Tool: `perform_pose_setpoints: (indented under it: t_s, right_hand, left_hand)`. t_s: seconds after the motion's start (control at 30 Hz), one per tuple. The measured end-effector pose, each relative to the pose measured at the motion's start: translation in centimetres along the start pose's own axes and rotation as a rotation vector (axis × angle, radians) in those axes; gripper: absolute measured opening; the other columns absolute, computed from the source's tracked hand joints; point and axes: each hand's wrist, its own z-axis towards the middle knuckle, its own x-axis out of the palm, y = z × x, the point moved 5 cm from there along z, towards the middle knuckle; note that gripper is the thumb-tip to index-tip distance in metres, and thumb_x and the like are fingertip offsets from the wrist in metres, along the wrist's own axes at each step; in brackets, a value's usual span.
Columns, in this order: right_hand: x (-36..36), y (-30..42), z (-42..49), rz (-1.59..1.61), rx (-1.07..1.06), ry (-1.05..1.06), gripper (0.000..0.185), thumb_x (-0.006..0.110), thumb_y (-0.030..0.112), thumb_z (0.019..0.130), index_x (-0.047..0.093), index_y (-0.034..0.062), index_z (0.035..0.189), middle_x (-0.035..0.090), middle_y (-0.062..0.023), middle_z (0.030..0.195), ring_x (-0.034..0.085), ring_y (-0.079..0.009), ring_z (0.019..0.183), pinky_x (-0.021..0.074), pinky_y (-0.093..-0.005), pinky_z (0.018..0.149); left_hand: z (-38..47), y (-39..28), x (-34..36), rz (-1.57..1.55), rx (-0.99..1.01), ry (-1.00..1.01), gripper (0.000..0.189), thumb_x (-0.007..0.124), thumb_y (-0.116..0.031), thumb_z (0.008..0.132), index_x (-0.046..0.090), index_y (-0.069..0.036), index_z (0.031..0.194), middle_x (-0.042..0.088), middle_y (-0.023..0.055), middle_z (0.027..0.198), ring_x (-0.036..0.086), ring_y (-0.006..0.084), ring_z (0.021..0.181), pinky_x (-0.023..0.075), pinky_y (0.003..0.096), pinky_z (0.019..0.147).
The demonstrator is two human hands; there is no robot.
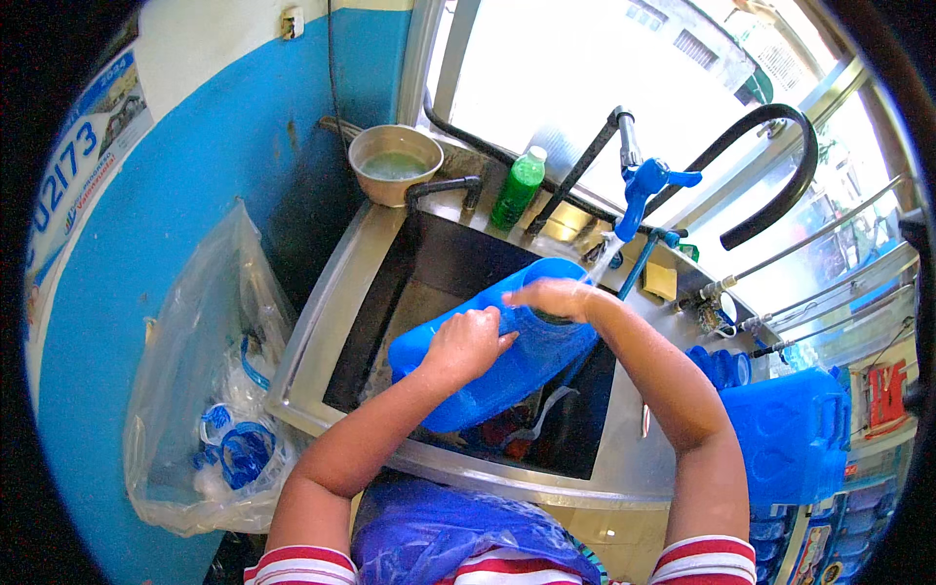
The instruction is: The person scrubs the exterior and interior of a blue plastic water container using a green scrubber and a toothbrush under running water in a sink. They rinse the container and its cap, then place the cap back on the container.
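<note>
A blue plastic water jug lies tilted over the stainless steel sink. My left hand is closed around its handle. Across the jug's upper end is my right hand, blurred, with a dark green patch under the palm; whether that is a scouring pad cannot be made out. Water runs from a blue-handled faucet onto the jug beside my right hand. Below the jug, the sink's dark basin holds a pale curved strip and reddish items, partly hidden.
A metal pot of cloudy liquid and a green bottle stand behind the sink. A yellow sponge lies on the back ledge. At right is another blue jug. A clear plastic bag with blue caps hangs at left.
</note>
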Motion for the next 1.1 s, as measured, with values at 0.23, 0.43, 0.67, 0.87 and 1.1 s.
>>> perform_pose_setpoints:
  t_s: [0.23,0.43,0.67,0.87,1.1]
  right_hand:
    - [-4.7,-0.6,-0.5,0.772,-0.347,-0.290,0.020,0.071,0.012,0.079,0.061,0.0018,0.093,0.067,-0.0119,0.089,0.066,-0.0226,0.078,0.0536,-0.0380,0.072]
    - [-8.1,-14.7,-8.2,0.014,0.083,-0.810,0.049,0.070,0.027,0.076,0.057,0.0009,0.116,0.060,-0.0217,0.116,0.059,-0.0341,0.106,0.0454,-0.0430,0.088]
    - [0.8,-26.3,-8.8,-0.166,0.452,-1.110,0.061,0.071,0.034,0.081,0.051,0.0026,0.129,0.057,-0.0251,0.121,0.055,-0.0418,0.107,0.0430,-0.0451,0.096]
    - [8.7,-6.3,-9.3,0.733,-0.089,-0.521,0.046,0.056,0.045,0.093,0.061,-0.0004,0.094,0.063,-0.0107,0.079,0.061,-0.0193,0.057,0.0491,-0.0317,0.052]
    - [9.9,-3.8,-12.6,0.234,-0.177,-0.746,0.040,0.072,0.018,0.076,0.055,0.0029,0.108,0.065,-0.0216,0.084,0.065,-0.0381,0.073,0.0521,-0.0450,0.065]
  left_hand:
    - [-0.4,2.0,0.3,-0.099,-0.172,-0.097,0.043,0.064,-0.035,0.086,0.056,0.006,0.097,0.064,0.0299,0.085,0.063,0.0456,0.083,0.0504,0.0527,0.075]
    - [-0.9,3.0,-0.1,-0.167,-0.140,0.091,0.046,0.060,-0.033,0.089,0.048,0.008,0.108,0.062,0.0330,0.095,0.060,0.0476,0.093,0.0471,0.0529,0.083]
    - [-1.1,1.3,3.5,-0.383,-0.102,-0.014,0.050,0.062,-0.034,0.088,0.045,0.008,0.109,0.061,0.0315,0.100,0.063,0.0418,0.092,0.0503,0.0487,0.077]
    - [-0.7,-2.3,7.2,-0.552,0.082,0.038,0.030,0.059,-0.015,0.087,0.052,0.001,0.111,0.058,0.0188,0.090,0.058,0.0347,0.090,0.0465,0.0455,0.084]
    - [3.2,9.9,4.9,-0.615,0.048,-0.600,0.038,0.044,-0.034,0.098,0.053,-0.005,0.120,0.050,0.0170,0.118,0.044,0.0316,0.118,0.0330,0.0412,0.103]
